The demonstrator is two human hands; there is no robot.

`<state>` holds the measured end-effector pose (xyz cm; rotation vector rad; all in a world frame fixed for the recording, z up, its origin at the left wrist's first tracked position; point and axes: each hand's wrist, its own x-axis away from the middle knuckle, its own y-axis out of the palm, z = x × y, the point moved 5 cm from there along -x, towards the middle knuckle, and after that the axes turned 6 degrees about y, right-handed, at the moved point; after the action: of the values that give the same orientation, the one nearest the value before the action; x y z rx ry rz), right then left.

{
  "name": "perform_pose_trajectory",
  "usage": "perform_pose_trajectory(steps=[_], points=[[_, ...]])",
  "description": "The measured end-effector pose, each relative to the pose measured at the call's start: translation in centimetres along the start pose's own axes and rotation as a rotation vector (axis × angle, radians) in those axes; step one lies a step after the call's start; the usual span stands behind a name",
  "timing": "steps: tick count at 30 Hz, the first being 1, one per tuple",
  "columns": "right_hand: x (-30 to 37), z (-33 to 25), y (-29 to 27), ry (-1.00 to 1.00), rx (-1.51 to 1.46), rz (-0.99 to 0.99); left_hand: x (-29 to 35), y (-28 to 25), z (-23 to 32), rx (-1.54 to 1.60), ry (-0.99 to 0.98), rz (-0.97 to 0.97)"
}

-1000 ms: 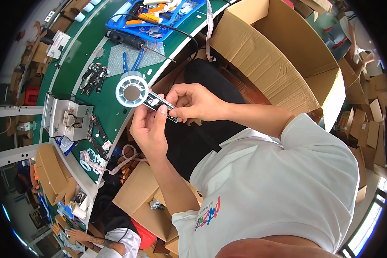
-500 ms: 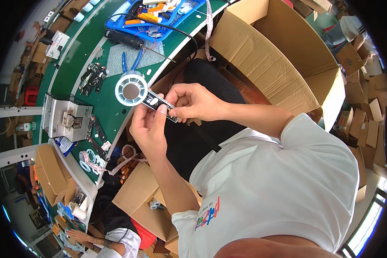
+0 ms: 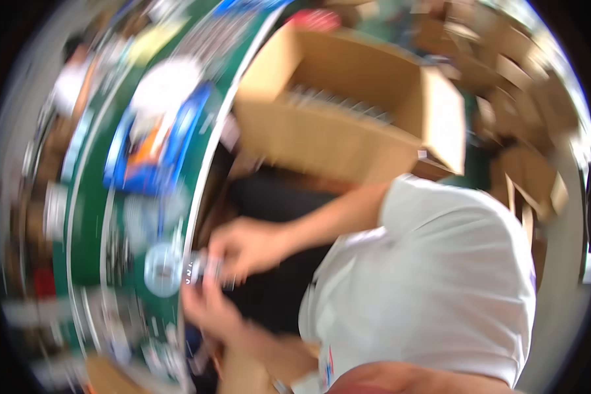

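Observation:
Everything is smeared by motion. My left hand (image 3: 211, 308) and my right hand (image 3: 253, 246) are close together near the table edge, fingers closed about a narrow black circuit board (image 3: 193, 270) with white marks. The left hand grips it from below, thumb along it; the right fingers pinch at its nearer end, and they hide part of it. Just past the board's far end, a pale round tape roll (image 3: 163, 269) shows over the green tabletop; whether they touch cannot be told.
A blue tray (image 3: 118, 157) with orange and white parts stands on the curved green table (image 3: 88, 217). Beyond it is a large white blurred thing (image 3: 167, 85). A big open cardboard box (image 3: 335, 131) stands across from my right arm. Another person (image 3: 72, 85) is at the far left.
The view has swung, so the table, tray and box sit elsewhere in the picture and are blurred. Both hands still hold the board; the open box now shows more of its inside.

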<state>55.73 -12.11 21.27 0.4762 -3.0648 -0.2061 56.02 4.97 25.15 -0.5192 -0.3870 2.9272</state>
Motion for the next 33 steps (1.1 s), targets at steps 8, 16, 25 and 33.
perform_pose_trajectory(steps=[8, 16, 25, 33], points=[[1.0, -1.2, -1.0, -0.100, -0.062, 0.018, -0.4, 3.6, -1.0, 0.628, -0.076, 0.048], [1.1, -0.8, -1.7, -0.084, -0.058, 0.018, -1.0, 4.2, -1.7, 0.675, -0.082, -0.055], [1.1, -0.7, -1.4, -0.090, -0.058, -0.010, -0.8, 3.7, -1.0, 0.486, -0.095, -0.128], [1.3, -0.6, -1.3, -0.108, -0.065, -0.004, -0.7, 3.6, -1.2, 0.496, -0.066, -0.144]])
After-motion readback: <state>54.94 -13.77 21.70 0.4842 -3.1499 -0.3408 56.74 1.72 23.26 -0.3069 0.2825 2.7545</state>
